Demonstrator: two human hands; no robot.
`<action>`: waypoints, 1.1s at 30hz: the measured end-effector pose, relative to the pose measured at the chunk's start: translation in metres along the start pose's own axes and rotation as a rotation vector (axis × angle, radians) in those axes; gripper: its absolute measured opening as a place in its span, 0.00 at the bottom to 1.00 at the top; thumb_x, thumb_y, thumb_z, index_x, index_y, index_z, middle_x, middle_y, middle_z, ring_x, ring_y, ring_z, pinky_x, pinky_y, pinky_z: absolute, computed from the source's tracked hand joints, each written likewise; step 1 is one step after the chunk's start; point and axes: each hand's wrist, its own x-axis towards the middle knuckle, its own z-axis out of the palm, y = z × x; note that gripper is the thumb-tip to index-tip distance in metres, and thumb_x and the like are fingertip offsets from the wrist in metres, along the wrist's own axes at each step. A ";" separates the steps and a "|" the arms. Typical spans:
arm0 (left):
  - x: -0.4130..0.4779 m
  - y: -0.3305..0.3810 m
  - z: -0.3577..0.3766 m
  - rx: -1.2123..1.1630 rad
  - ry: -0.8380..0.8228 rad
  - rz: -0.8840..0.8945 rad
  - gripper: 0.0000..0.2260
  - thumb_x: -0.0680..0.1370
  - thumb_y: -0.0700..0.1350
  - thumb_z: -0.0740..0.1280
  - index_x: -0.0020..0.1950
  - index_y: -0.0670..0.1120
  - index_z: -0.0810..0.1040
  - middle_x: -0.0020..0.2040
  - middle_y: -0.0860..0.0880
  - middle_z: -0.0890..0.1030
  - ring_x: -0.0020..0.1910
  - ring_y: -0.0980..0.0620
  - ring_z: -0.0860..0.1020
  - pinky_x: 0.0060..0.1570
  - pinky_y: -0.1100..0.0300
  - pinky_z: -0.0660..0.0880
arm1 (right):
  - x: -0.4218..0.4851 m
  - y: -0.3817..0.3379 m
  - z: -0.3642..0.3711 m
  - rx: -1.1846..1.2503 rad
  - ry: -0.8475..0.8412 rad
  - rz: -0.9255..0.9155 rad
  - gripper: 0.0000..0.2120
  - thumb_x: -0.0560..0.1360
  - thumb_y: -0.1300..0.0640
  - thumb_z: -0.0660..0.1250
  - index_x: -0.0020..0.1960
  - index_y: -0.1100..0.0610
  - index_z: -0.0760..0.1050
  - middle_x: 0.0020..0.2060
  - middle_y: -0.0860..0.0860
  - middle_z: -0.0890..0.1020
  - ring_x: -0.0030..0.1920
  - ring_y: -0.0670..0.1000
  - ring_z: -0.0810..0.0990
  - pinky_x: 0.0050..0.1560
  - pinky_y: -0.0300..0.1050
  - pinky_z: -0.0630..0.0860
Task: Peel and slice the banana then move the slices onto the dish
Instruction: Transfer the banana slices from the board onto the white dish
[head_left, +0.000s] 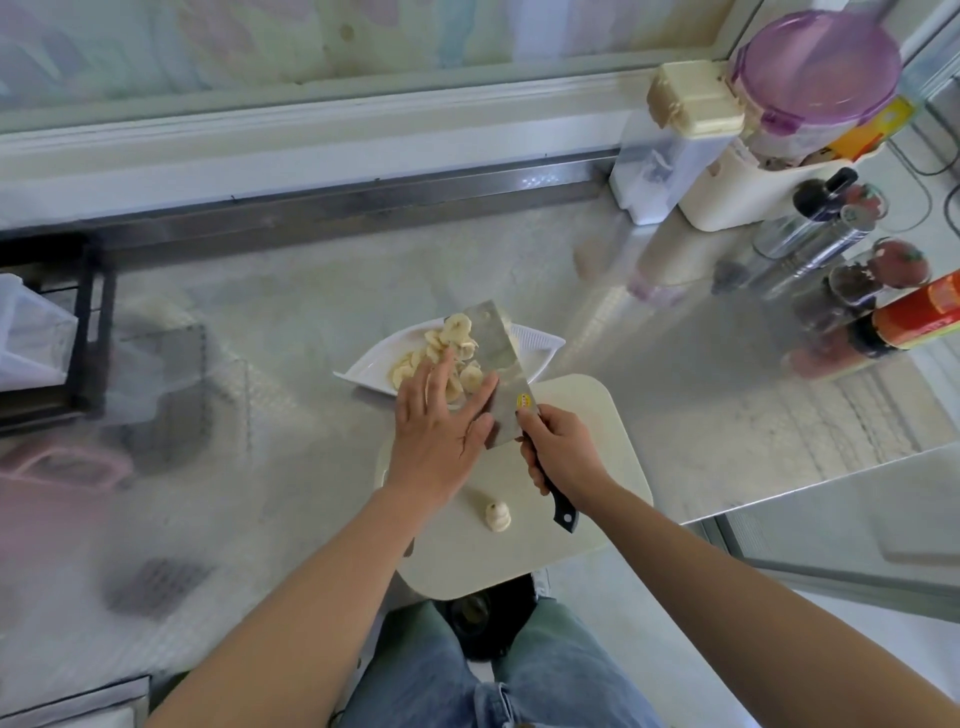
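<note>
Far left of frame, a black rack (78, 322) is sitting on the metal counter (260, 338). Centre frame, the white dish (374, 364) is resting on the counter, just beyond the far edge of the cutting board (597, 415). The banana slices (457, 338) are lying partly in the dish and partly on the flat of the cleaver (498, 364), which I'm holding tilted over the dish. My left hand (436, 441) is reaching over the dish's near edge with fingers straight and spread, fingertips touching the slices by the blade, gripping nothing. Just to the right, my right hand (561, 447) is wrapping tight around the cleaver's black handle (563, 512), above the board. A small banana stub (497, 515) is sitting alone on the board, below my hands. Upper right, a purple-lidded container (818, 67) is standing in the corner, and a red-labelled bottle (919, 317) is standing at the right edge.
</note>
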 end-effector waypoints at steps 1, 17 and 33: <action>0.003 -0.002 0.000 -0.003 0.000 -0.022 0.24 0.79 0.59 0.43 0.75 0.62 0.58 0.78 0.44 0.49 0.76 0.41 0.46 0.73 0.43 0.47 | 0.001 0.000 -0.001 0.004 0.008 0.004 0.16 0.81 0.50 0.58 0.38 0.59 0.66 0.25 0.53 0.70 0.19 0.51 0.67 0.21 0.40 0.65; 0.030 0.010 0.009 0.007 0.010 0.014 0.23 0.80 0.58 0.46 0.75 0.59 0.61 0.77 0.44 0.56 0.74 0.42 0.52 0.70 0.42 0.56 | 0.000 0.012 -0.034 -0.035 0.061 0.032 0.18 0.80 0.48 0.59 0.38 0.59 0.66 0.25 0.53 0.71 0.20 0.51 0.67 0.21 0.41 0.66; 0.047 0.014 0.007 0.045 -0.028 -0.027 0.26 0.79 0.59 0.44 0.75 0.56 0.64 0.77 0.45 0.56 0.75 0.40 0.53 0.70 0.40 0.55 | 0.005 0.015 -0.052 -0.048 0.030 0.047 0.17 0.79 0.47 0.60 0.37 0.57 0.67 0.26 0.53 0.72 0.20 0.51 0.68 0.22 0.41 0.67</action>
